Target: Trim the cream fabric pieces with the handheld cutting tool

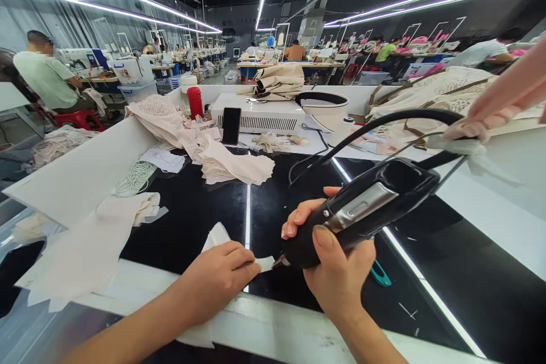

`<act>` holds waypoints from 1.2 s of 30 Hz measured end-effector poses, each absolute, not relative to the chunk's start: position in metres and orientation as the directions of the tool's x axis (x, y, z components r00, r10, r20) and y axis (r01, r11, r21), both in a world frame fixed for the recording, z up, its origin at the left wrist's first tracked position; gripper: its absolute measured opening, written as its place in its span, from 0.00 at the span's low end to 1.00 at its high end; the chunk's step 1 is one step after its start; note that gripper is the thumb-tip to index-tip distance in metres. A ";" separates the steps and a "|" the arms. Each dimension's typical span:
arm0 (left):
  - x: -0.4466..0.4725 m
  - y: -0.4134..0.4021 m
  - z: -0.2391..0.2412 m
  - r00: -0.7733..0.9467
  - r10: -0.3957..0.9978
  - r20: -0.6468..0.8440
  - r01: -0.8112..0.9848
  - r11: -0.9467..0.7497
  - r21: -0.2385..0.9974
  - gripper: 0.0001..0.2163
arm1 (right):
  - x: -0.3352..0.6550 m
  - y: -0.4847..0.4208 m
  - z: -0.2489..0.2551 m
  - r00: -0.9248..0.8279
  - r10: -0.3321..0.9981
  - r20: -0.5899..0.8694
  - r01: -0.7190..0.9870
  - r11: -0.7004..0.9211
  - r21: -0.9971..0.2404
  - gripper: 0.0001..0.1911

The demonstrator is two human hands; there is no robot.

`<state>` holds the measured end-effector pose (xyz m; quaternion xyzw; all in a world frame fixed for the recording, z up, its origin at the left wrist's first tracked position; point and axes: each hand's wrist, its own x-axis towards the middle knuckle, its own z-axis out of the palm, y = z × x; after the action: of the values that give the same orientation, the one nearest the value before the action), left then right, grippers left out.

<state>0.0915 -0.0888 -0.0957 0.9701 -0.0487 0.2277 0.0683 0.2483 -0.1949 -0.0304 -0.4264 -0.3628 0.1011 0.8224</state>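
My right hand (336, 261) is wrapped round a black hand-held tool (362, 210) with a metal trigger plate and a thick black cable running up to the right. The tool's tip points down-left at a small white fabric piece (217, 236) on the black glossy table (191, 210). My left hand (217, 276) lies on that white piece with fingers curled, pressing it down beside the tool's tip. A teal clip-like object (379, 276) peeks out under my right hand.
A pile of cream fabric pieces (85, 250) lies at the left, more stacks (234, 165) farther back. A white box unit (260, 114) with a phone (231, 125) leaning on it, a red bottle (195, 101) and a white bowl (324, 108) stand behind. Another person's arm (507, 96) reaches in at right.
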 end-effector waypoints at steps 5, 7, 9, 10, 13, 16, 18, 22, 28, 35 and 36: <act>0.092 -0.089 -0.097 0.893 -0.065 0.446 -0.127 -0.986 0.110 0.09 | 0.248 -0.194 -0.032 0.704 0.474 0.529 0.154 0.625 -0.766 0.19; 0.092 -0.090 -0.097 0.889 -0.059 0.454 -0.128 -0.984 0.123 0.10 | 0.247 -0.194 -0.032 0.696 0.474 0.539 0.163 0.626 -0.762 0.18; 0.092 -0.090 -0.093 0.884 -0.041 0.465 -0.135 -0.976 0.169 0.10 | 0.248 -0.194 -0.033 0.688 0.479 0.546 0.173 0.622 -0.764 0.18; 0.090 -0.089 -0.090 0.881 -0.027 0.472 -0.139 -0.969 0.204 0.10 | 0.248 -0.193 -0.033 0.684 0.482 0.547 0.173 0.621 -0.764 0.18; 0.084 -0.080 -0.079 0.872 0.043 0.487 -0.124 -0.944 0.304 0.11 | 0.252 -0.191 -0.033 0.681 0.489 0.545 0.171 0.617 -0.768 0.18; 0.075 -0.066 -0.074 0.879 0.064 0.472 -0.090 -0.950 0.298 0.11 | 0.260 -0.186 -0.034 0.687 0.476 0.549 0.199 0.602 -0.773 0.18; 0.071 -0.060 -0.075 0.893 0.041 0.449 -0.079 -0.966 0.245 0.11 | 0.267 -0.183 -0.034 0.688 0.471 0.552 0.226 0.585 -0.779 0.17; 0.070 -0.065 -0.081 0.916 0.018 0.401 -0.062 -0.981 0.185 0.09 | 0.279 -0.178 -0.028 0.661 0.465 0.588 0.396 0.449 -0.801 0.15; 0.082 -0.086 -0.062 0.974 0.157 0.164 0.119 -0.968 0.221 0.07 | 0.279 -0.176 -0.015 0.648 0.448 0.616 0.516 0.337 -0.787 0.13; 0.114 -0.074 -0.037 0.992 0.090 0.093 0.048 -0.925 0.376 0.12 | 0.270 -0.172 -0.025 0.676 0.471 0.566 0.372 0.445 -0.815 0.12; 0.118 -0.072 -0.037 0.994 0.056 0.089 0.014 -0.909 0.416 0.15 | 0.269 -0.172 -0.026 0.678 0.476 0.560 0.359 0.451 -0.817 0.12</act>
<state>0.1181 -0.0716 -0.0373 0.9758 0.0181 0.0497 0.2122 0.2688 -0.1715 -0.0258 -0.5222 -0.3996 0.0390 0.7524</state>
